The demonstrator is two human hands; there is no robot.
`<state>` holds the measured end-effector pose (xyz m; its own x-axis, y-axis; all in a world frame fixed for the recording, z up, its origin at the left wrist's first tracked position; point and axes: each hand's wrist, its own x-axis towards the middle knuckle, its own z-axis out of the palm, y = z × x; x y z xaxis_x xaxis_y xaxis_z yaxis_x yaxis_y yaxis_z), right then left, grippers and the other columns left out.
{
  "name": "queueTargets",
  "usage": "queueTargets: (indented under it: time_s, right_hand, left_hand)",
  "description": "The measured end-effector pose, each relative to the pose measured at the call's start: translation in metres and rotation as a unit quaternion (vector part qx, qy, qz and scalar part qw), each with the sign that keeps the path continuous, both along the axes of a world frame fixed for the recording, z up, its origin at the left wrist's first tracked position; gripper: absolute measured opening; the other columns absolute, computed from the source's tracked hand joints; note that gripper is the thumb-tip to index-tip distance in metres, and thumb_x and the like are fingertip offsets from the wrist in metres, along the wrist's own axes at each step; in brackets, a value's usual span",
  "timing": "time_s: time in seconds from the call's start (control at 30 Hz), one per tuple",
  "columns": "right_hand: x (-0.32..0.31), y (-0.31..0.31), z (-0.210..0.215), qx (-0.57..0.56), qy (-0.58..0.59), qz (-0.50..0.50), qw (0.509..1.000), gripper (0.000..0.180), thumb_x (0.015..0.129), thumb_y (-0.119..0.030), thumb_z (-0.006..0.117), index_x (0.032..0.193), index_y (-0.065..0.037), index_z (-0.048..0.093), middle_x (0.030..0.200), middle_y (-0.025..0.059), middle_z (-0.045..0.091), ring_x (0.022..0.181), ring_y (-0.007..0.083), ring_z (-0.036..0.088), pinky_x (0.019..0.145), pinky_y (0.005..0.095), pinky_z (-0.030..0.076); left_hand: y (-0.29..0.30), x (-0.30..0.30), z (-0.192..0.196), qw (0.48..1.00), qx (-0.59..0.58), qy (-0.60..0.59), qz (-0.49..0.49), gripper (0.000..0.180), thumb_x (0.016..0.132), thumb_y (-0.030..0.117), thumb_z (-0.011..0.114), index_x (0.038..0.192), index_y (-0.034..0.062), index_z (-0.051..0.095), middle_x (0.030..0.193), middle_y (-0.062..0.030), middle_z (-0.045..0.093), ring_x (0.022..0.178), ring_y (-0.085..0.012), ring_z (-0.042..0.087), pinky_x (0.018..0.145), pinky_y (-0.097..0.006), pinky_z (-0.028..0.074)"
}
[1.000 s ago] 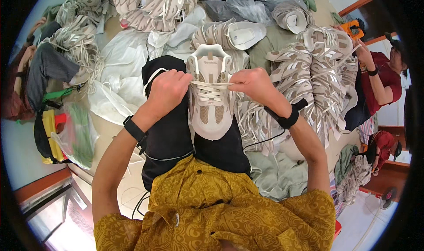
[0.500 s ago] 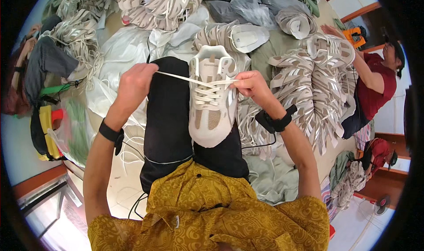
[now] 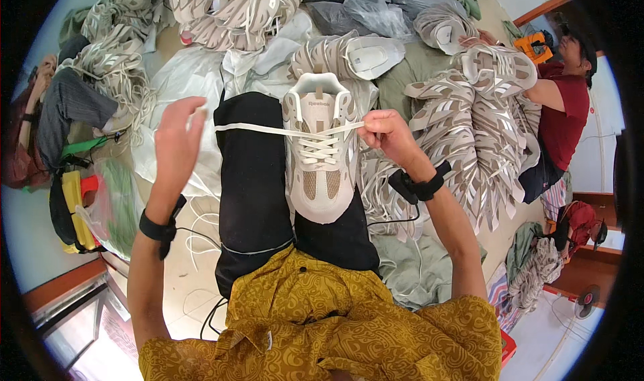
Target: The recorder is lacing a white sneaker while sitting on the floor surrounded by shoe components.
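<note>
A white and beige sneaker [image 3: 320,190] rests across my black-clad thighs, its toe toward me. Criss-crossed white laces [image 3: 318,149] run through its lower eyelets. My right hand [image 3: 388,134], at the shoe's right side, pinches one lace end between thumb and fingers. The other lace [image 3: 251,129] lies out to the left over my thigh, its far part lost against the pale background. To the left of that thigh, my left hand [image 3: 180,139] is raised, slightly blurred, with fingers apart and no lace visible in it.
Stacked shoe uppers [image 3: 463,139] are heaped at the right, more uppers [image 3: 235,9] at the far side. A person in a red shirt [image 3: 563,106] sits at the right; another person's grey trouser leg [image 3: 77,106] shows at left. Yellow bin [image 3: 80,206] stands nearby.
My left hand has let go of the lace and moved left; that lace now lies slack on my thigh. My right hand still pinches its end. The person in red has leaned lower.
</note>
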<state>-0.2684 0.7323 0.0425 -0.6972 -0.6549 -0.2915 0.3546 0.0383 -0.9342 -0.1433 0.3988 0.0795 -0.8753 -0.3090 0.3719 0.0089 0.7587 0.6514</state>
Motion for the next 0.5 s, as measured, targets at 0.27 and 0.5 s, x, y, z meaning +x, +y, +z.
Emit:
queueTargets:
  time_s: [0.27,0.5]
  right_hand:
    - [-0.007,0.011,0.021,-0.131,0.014,-0.020,0.991,0.023,0.079,-0.018,0.057,0.074,0.004,0.060,0.056,0.0028,0.053,0.048,0.0084,0.042,0.046,0.0216,0.032]
    - [-0.016,0.034,-0.005,-0.007,-0.013,-0.081,0.997,0.023,0.082,-0.020,0.055,0.070,-0.001,0.053,0.053,0.0012,0.046,0.047,0.0094,0.040,0.045,0.0231,0.030]
  left_hand:
    - [0.079,-0.019,-0.020,0.963,-0.173,0.051,-0.198,0.017,0.071,0.008,0.064,0.086,0.0044,0.059,0.088,-0.0100,0.059,0.092,-0.0260,0.054,0.081,-0.037,0.041]
    - [0.073,-0.038,-0.034,0.945,-0.182,0.065,-0.264,0.019,0.068,0.007,0.063,0.086,0.0061,0.059,0.081,-0.0076,0.058,0.089,-0.0242,0.053,0.082,-0.037,0.040]
